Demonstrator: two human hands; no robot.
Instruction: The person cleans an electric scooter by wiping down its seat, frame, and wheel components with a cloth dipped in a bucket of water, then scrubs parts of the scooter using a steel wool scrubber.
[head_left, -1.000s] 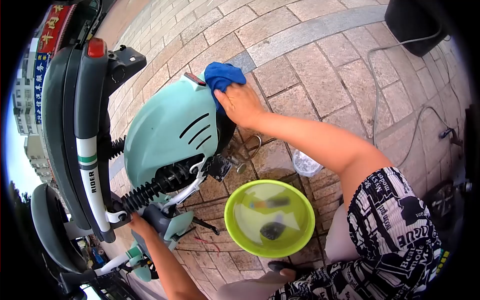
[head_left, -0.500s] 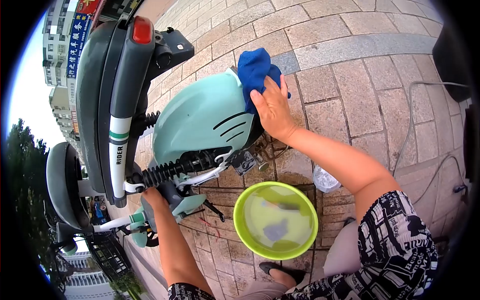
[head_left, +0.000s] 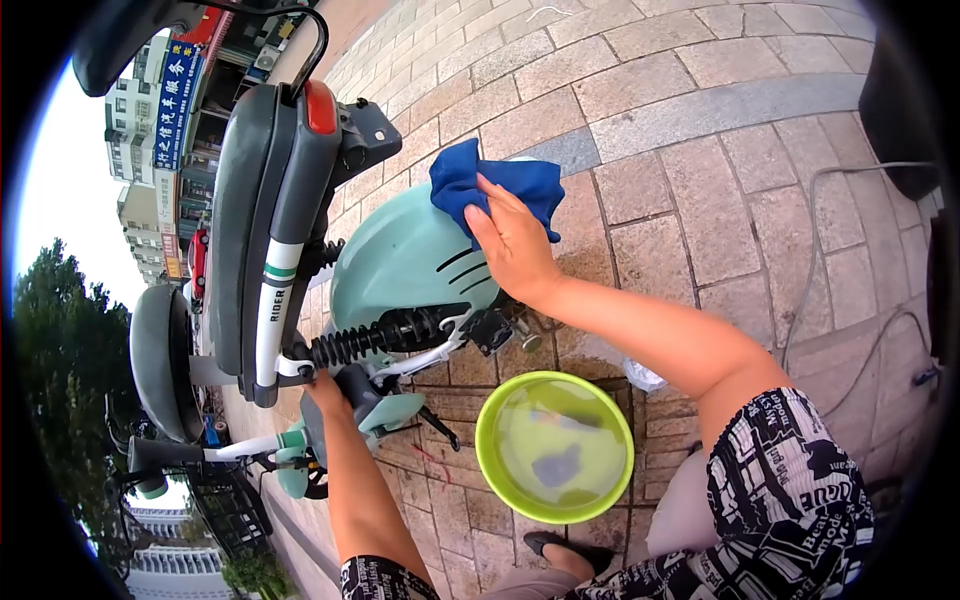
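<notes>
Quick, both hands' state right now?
Left hand: fingers hidden; can't tell if open or closed.
Right hand: holding the blue cloth over the green fender.

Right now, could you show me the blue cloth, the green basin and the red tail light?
Blue cloth (head_left: 456, 180), head view: its upper left part.
Green basin (head_left: 486, 450), head view: its left rim.
Red tail light (head_left: 320, 107), head view: its middle.

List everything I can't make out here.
All in the head view:
Left hand: fingers hidden among parts of the scooter.
Scooter surface beneath the blue cloth: covered by the cloth and right hand.
Dark shape in the green basin: blurred by cloudy water.
Black object, upper right: cut off by the picture's dark rim.
</notes>
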